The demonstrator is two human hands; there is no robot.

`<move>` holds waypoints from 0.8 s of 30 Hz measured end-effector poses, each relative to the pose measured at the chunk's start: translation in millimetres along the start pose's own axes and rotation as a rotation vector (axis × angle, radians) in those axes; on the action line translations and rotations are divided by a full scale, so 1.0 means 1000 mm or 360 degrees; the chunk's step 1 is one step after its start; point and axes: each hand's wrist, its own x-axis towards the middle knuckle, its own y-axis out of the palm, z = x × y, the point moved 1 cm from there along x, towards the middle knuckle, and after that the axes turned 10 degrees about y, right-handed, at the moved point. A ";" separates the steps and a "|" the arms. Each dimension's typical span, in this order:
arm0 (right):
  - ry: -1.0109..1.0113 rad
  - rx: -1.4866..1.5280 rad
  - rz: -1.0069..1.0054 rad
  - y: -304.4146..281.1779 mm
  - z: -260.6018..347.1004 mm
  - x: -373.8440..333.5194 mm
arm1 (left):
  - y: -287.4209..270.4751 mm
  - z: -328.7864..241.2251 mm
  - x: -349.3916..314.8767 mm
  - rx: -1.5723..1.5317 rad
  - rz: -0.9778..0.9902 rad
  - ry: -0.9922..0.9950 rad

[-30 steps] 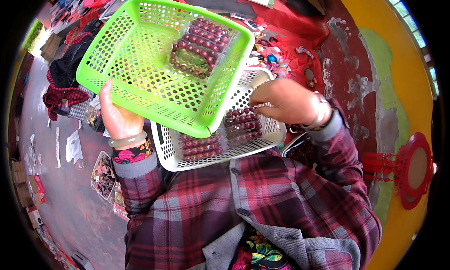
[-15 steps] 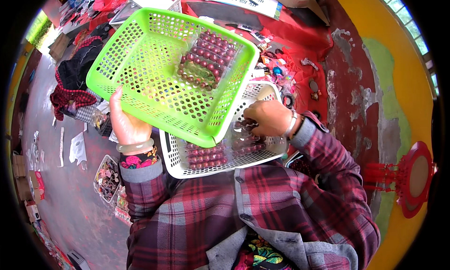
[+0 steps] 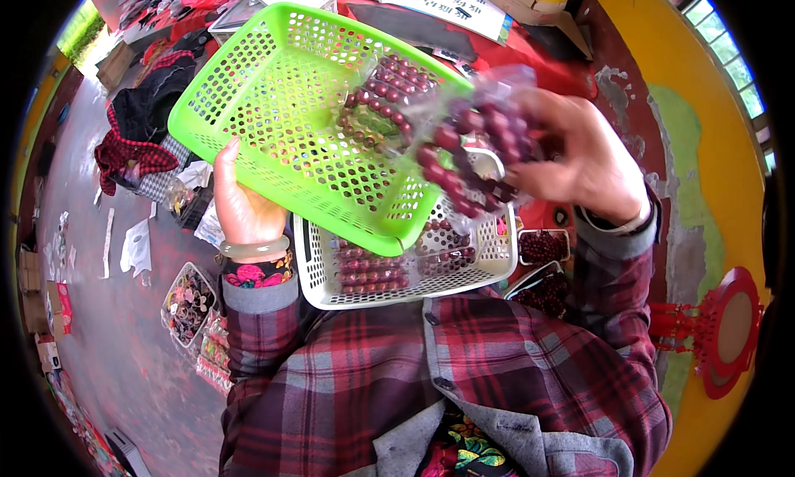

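Since half a second ago, my right hand (image 3: 575, 156) is coming up out of the white basket (image 3: 507, 266), and it is now bringing a clear-wrapped packet of dark red bead bracelets (image 3: 447, 152) to the right end of the green basket (image 3: 319, 129). My right thumb and fingers are pinching that packet by its right side. My left hand (image 3: 247, 212) is gripping the green basket at its near left edge, the thumb lying along the outer wall while the other fingers are hiding beneath.

I am counting two baskets before me, the green one sitting tilted above the white one and covering part of it. One wrapped bracelet pack (image 3: 389, 100) is lying inside the green basket, toward its right end. Two groups of wrapped bracelets (image 3: 373, 272) are showing in the white basket, side by side, their far parts disappearing behind the green rim. Two small containers of dark red beads (image 3: 543, 247) are standing to my right, my sleeve (image 3: 609, 266) partly covering them.

The raised packet is blurring, so I am not managing to count its bracelets or tell whether it is touching the green rim.
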 end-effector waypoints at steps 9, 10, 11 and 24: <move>-0.0077 -0.0476 0.0085 0.075 0.002 0.072 | 0.006 0.001 -0.004 0.0022 0.0022 -0.0012; -0.0099 -0.0540 0.0043 0.080 0.000 0.073 | 0.005 0.001 -0.004 0.0024 0.0031 -0.0001; -0.0121 -0.0604 0.0001 0.086 -0.002 0.074 | 0.005 0.000 -0.005 0.0025 0.0041 0.0010; -0.0414 -0.0643 -0.0567 0.073 -0.004 0.035 | 0.000 0.002 -0.002 0.0085 0.0030 0.0036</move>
